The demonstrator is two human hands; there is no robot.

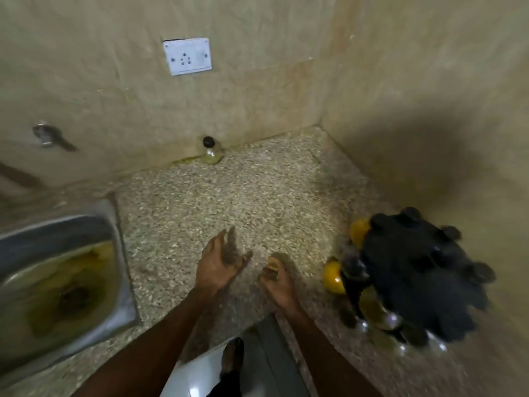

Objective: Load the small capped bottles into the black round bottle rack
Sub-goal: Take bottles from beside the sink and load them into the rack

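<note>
Speckled stone makes up the table (229, 196) we are working at, tucked into a corner of beige tiled walls.

Our left hand (221, 260) hovers over the middle of it with the fingers stretched forward and loosely spread, holding nothing. Our right hand (276, 277) hangs just beside it, fingers bent downward; it too seems to hold nothing, though the blur keeps us from being sure how tightly they curl. Both forearms reach in from the lower edge and both hands stand apart from any bottle.

Out to the right, near the side wall, sits the black round rack (415, 276). Dark caps ring its rim and clear bottle bases show beneath its near edge, so we judge it largely loaded; the blur stops us counting free slots. Two yellow rounded shapes (333, 277) peek out at its left side, and we cannot tell what they are.

Farther off, against the back wall, one small bottle with a black cap (211, 151) stands alone, upright, well apart from the rack. That looks like what is left: fetch it and seat it.

At far left lies a steel sink (108, 224), and a white socket plate (187, 56) sits on the wall above.
</note>
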